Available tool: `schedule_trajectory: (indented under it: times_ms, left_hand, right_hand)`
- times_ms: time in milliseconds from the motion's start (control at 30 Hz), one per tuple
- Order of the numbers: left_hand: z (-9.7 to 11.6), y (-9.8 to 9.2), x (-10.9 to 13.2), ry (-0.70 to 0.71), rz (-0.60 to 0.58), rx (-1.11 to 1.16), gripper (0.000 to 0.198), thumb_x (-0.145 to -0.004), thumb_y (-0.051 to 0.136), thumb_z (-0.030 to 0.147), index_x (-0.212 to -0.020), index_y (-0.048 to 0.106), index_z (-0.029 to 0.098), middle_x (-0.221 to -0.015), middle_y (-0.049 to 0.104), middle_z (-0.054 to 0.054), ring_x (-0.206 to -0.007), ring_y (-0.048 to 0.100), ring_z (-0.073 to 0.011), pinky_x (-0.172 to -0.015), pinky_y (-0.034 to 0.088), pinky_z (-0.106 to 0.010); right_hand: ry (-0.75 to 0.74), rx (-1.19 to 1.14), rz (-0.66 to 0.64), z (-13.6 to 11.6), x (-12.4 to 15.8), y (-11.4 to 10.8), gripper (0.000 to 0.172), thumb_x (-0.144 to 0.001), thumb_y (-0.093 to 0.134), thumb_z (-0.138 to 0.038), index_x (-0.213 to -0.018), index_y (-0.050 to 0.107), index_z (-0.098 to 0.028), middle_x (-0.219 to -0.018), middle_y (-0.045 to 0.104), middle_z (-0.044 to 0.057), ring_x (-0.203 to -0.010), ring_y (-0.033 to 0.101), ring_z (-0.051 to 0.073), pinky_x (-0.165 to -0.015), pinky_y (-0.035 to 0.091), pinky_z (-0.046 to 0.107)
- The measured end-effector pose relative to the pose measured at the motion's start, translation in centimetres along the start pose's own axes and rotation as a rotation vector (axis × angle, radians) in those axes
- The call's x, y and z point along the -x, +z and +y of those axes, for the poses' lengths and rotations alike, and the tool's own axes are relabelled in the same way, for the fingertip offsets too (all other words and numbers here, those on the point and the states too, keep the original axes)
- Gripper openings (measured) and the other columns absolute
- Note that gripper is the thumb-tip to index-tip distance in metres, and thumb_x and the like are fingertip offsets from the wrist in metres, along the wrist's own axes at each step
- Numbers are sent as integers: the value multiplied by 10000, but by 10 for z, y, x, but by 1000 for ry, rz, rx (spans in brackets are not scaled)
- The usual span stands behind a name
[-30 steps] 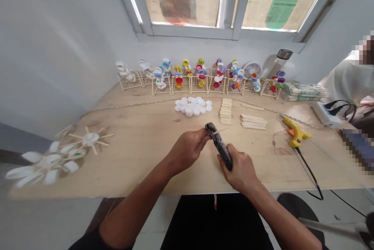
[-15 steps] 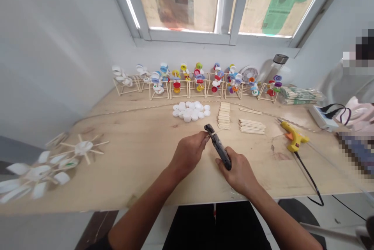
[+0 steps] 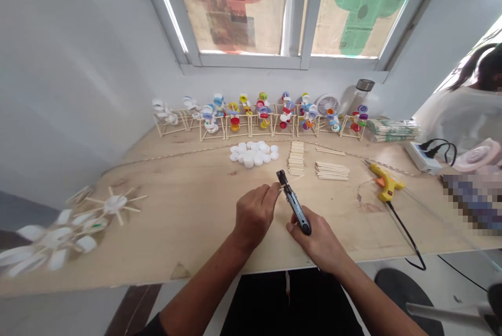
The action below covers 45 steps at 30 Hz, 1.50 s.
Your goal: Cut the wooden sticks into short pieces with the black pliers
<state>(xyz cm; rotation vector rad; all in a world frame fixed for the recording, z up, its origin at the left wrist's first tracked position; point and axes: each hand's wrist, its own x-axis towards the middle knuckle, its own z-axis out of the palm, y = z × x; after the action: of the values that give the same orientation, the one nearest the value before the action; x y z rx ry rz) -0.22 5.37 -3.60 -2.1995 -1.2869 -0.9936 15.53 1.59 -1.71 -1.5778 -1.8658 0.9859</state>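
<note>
- My right hand (image 3: 319, 239) is wrapped around the handle of a hand tool (image 3: 298, 213), whose head points toward eleven o'clock.
- My left hand (image 3: 254, 215), at about eight o'clock from the tool, is closed, its fingertips pinching a thin wooden stick (image 3: 297, 178) right beside the tool's head.
- That stick runs across the head, its free end toward two o'clock; I can't tell whether the jaws bite it.
- At eleven o'clock from the tool, I have a cluster of white caps (image 3: 254, 154).
- At twelve, a stack of short sticks (image 3: 296, 160); between one and two, a bundle of longer sticks (image 3: 332, 170).
- Between two and three, a yellow glue gun (image 3: 387, 183) lies on my wooden table (image 3: 188, 194).
- Well off at nine, a white hub with stick spokes (image 3: 115, 204).
</note>
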Motion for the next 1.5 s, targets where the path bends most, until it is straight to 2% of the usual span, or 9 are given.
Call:
schedule_trajectory:
  times_ms: [467,600,700,900,1100,1200,1300,1400,1500]
  left_hand:
    - [-2,-9,0,174,47,19,149,-828,464,148,-959,528,120,-542,477,23,-470,437,-97,-474,287,-250]
    - [-6,-12,-1,221,-17,10,151,-833,449,153,-955,532,120,-559,492,15,-476,455,-101,-472,301,-251]
    - [-8,-14,-1,227,-76,22,157,-840,432,151,-959,531,121,-577,518,4,-483,474,-102,-477,328,-245]
    - [-3,-17,2,97,-148,205,181,-868,376,166,-955,532,132,-616,572,-7,-522,535,-96,-501,398,-209]
    - [2,-26,-1,-41,-154,565,178,-870,386,161,-970,532,136,-895,649,-62,-788,607,-120,-676,467,-213]
    - [0,-34,-8,-147,-278,703,197,-879,365,191,-914,555,152,-831,639,-35,-682,590,-95,-609,448,-187]
    - [-2,-41,-13,-248,-420,798,219,-885,349,239,-900,555,167,-677,578,12,-556,515,-78,-534,401,-181]
    - [-3,-44,-16,-331,-486,879,229,-877,360,283,-871,556,164,-574,474,41,-505,422,-76,-505,358,-185]
    - [-4,-45,-18,-418,-527,976,238,-863,384,315,-823,558,156,-572,438,43,-503,375,-71,-490,334,-182]
  right_hand:
    - [10,48,47,-2,21,5,96,-764,485,-285,-806,496,-199,-578,505,-40,-524,464,127,-517,322,225]
    - [32,-90,-42,-3,23,4,86,-774,476,-271,-793,501,-191,-627,529,-32,-562,479,118,-518,339,209]
    - [45,-102,-48,-4,23,5,86,-775,475,-273,-782,496,-190,-638,536,-28,-578,489,120,-526,344,208]
    - [23,66,31,-6,25,6,89,-769,471,-280,-819,489,-209,-590,541,-35,-546,509,140,-528,329,227]
    - [-27,152,74,-5,27,6,99,-781,457,-292,-844,468,-216,-622,562,-20,-596,549,167,-552,333,241]
    - [-47,193,104,-3,26,8,83,-782,455,-295,-810,447,-217,-616,555,-16,-582,543,170,-541,328,241]
    - [-63,253,133,-1,26,9,87,-780,453,-296,-812,433,-217,-604,541,-16,-560,525,170,-524,312,241]
    - [-77,278,136,0,25,10,96,-782,449,-295,-830,430,-215,-623,545,-7,-578,528,176,-532,314,243]
    - [-81,267,133,0,24,11,87,-788,440,-295,-819,424,-214,-616,541,-8,-568,522,171,-533,315,242]
